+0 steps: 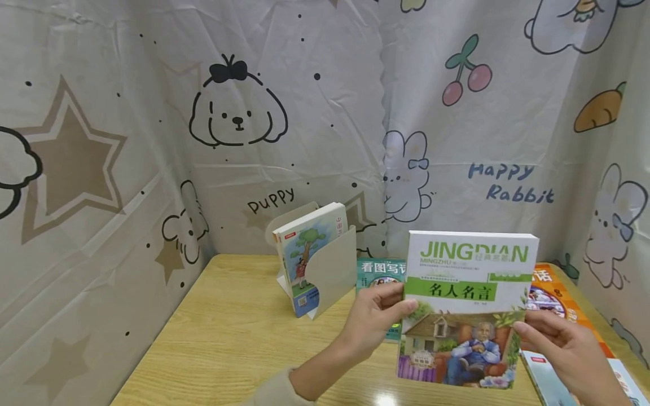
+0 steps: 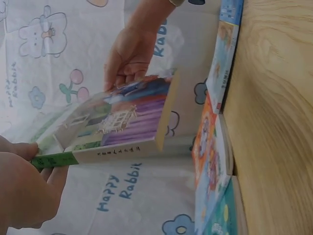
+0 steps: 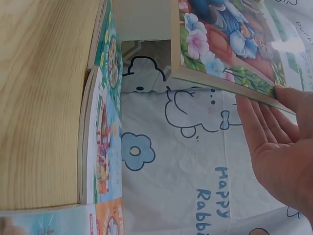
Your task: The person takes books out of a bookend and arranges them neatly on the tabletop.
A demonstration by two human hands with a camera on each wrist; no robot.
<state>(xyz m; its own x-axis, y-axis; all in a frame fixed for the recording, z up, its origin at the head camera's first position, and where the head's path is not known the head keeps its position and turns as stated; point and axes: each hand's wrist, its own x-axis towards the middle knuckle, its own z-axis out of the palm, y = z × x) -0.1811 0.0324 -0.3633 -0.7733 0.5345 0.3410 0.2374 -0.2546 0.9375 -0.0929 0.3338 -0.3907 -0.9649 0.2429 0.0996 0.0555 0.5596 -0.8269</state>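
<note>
A paperback book [image 1: 459, 310] with a white and green cover and a picture of a seated man is held up above the table, front toward the head camera. My left hand [image 1: 373, 316] pinches its spine side, thumb on the cover. On the opposite edge, my right hand [image 1: 569, 344] grips it with the thumb in front and fingers behind. In the left wrist view the green and white spine [image 2: 98, 155] shows beside the left hand [image 2: 32, 188]. The right wrist view shows the right hand [image 3: 283, 142] at the page edge.
A cream book stand [image 1: 337, 270] holds upright books [image 1: 304, 254] left of the held book. Behind it lie a teal book [image 1: 373, 270] and an orange book [image 1: 574, 307]; a light blue book [image 1: 545, 378] lies at the right. A printed curtain [image 1: 325, 113] surrounds the wooden table [image 1: 218, 338].
</note>
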